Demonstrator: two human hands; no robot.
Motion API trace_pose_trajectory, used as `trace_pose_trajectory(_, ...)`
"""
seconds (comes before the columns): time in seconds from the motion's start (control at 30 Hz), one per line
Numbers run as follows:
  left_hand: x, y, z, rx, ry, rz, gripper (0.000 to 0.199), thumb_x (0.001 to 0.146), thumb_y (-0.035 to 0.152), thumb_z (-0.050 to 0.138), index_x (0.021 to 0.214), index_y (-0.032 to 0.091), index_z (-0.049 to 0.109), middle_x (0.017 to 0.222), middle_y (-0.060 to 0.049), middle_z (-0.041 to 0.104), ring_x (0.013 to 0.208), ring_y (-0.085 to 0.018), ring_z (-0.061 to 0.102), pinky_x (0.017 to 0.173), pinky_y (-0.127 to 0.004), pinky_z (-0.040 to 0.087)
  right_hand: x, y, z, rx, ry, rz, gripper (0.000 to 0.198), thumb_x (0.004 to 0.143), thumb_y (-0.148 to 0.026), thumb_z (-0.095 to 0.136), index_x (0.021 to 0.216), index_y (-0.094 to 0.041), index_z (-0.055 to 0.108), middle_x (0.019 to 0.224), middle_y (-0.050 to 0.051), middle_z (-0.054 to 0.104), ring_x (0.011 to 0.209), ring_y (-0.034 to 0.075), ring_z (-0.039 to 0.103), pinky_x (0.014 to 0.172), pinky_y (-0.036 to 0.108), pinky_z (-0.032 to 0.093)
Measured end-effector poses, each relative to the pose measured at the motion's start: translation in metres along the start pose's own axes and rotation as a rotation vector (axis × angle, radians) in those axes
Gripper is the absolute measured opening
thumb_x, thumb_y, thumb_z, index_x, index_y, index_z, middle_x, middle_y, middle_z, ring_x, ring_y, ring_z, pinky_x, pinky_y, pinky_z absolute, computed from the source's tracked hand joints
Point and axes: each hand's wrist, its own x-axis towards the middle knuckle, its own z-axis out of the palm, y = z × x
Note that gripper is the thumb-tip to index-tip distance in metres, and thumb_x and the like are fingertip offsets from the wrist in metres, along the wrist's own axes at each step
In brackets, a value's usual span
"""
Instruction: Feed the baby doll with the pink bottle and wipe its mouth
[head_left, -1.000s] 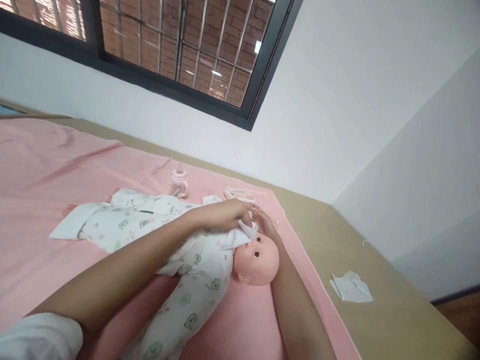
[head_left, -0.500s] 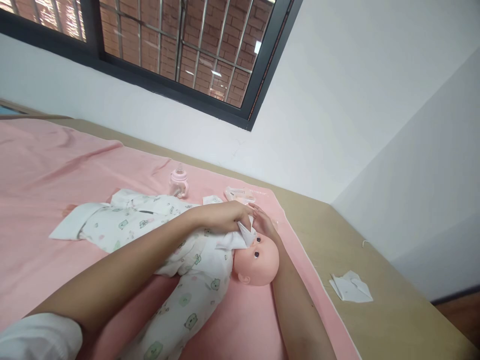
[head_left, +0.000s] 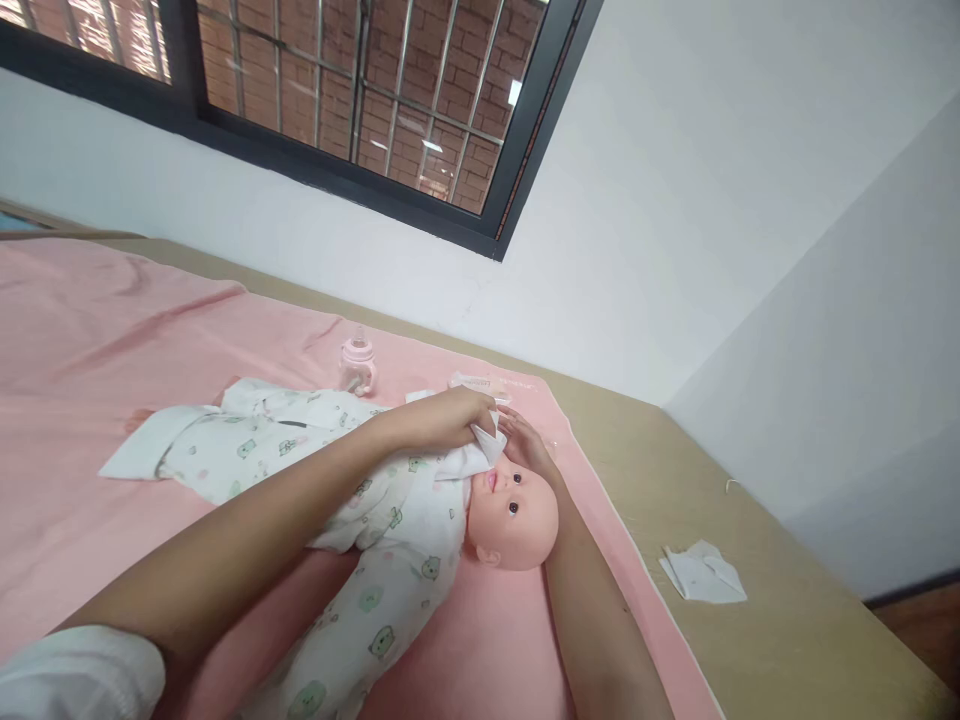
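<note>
A baby doll [head_left: 517,515] in white pyjamas [head_left: 247,440] with green animal prints lies on its back, its head toward the right. My left hand [head_left: 459,415] reaches across the doll's chest, fingers closed on a white tissue [head_left: 474,458] just above its chin and neck. The doll's mouth and eyes show below the tissue. On the far side of the head, my right hand [head_left: 526,442] rests by the doll's cheek. Its fingers are extended toward the tissue, partly hidden, and appear to hold nothing.
A pink baby bottle [head_left: 357,364] stands on the pink blanket [head_left: 172,310] behind the doll. Beyond my hands lies a clear plastic packet [head_left: 484,386]. A folded white tissue [head_left: 703,573] lies on the wooden surface [head_left: 645,460] at right. A barred window [head_left: 360,90] is above.
My left hand has lifted slightly upward and away from the doll's face with the tissue, uncovering its mouth. My right hand and the doll have barely moved.
</note>
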Motion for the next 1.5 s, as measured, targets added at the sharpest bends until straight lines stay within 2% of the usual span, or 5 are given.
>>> trace_pose_trajectory(0.27, 0.0016, -0.0012, 0.0037, -0.045, -0.022, -0.02, 0.023, 0.059, -0.005, 0.042, 0.056, 0.014, 0.054, 0.075, 0.0, 0.051, 0.065, -0.012, 0.051, 0.059, -0.021, 0.034, 0.0037, 0.0019, -0.0039, -0.008, -0.002, 0.001, 0.04, 0.064, -0.033, 0.083, 0.1, -0.024, 0.068, 0.097, 0.002, 0.075, 0.093, 0.019, 0.069, 0.095, 0.036, 0.053)
trace_pose_trajectory(0.6, 0.001, -0.0072, 0.0044, -0.063, -0.047, -0.012, 0.022, 0.062, -0.001, 0.044, 0.059, 0.014, 0.059, 0.08, -0.001, 0.059, 0.069, -0.013, 0.055, 0.062, -0.021, 0.037, -0.001, -0.0014, 0.0023, -0.008, 0.025, 0.014, 0.042, 0.061, -0.033, 0.085, 0.099, -0.024, 0.068, 0.1, 0.001, 0.075, 0.093, 0.018, 0.069, 0.097, 0.036, 0.052)
trace_pose_trajectory(0.87, -0.0014, -0.0056, 0.001, -0.063, -0.115, -0.016, 0.018, 0.068, 0.005, 0.048, 0.054, 0.014, 0.055, 0.073, -0.001, 0.057, 0.063, -0.012, 0.048, 0.059, -0.022, 0.033, -0.0032, -0.003, 0.0034, -0.037, 0.018, 0.013, 0.04, 0.065, -0.035, 0.083, 0.101, -0.025, 0.067, 0.099, 0.001, 0.074, 0.1, 0.019, 0.068, 0.099, 0.036, 0.051)
trace_pose_trajectory(1.1, -0.0039, -0.0042, -0.002, -0.004, -0.194, -0.033, 0.033, 0.069, 0.004, 0.05, 0.078, 0.02, 0.078, 0.079, -0.001, 0.059, 0.07, -0.014, 0.049, 0.061, -0.022, 0.035, -0.0014, -0.0028, 0.0022, -0.03, 0.022, 0.023, 0.04, 0.064, -0.031, 0.083, 0.1, -0.024, 0.067, 0.098, 0.002, 0.074, 0.098, 0.019, 0.068, 0.102, 0.037, 0.049)
trace_pose_trajectory(1.5, -0.0025, 0.0014, -0.0006, -0.079, -0.215, 0.035, 0.031, 0.071, 0.003, 0.051, 0.074, 0.019, 0.078, 0.081, -0.001, 0.058, 0.068, -0.013, 0.048, 0.06, -0.02, 0.036, -0.0001, -0.0008, -0.0004, -0.043, 0.009, 0.013, 0.04, 0.065, -0.034, 0.082, 0.1, -0.025, 0.067, 0.097, 0.001, 0.075, 0.097, 0.019, 0.068, 0.101, 0.038, 0.05)
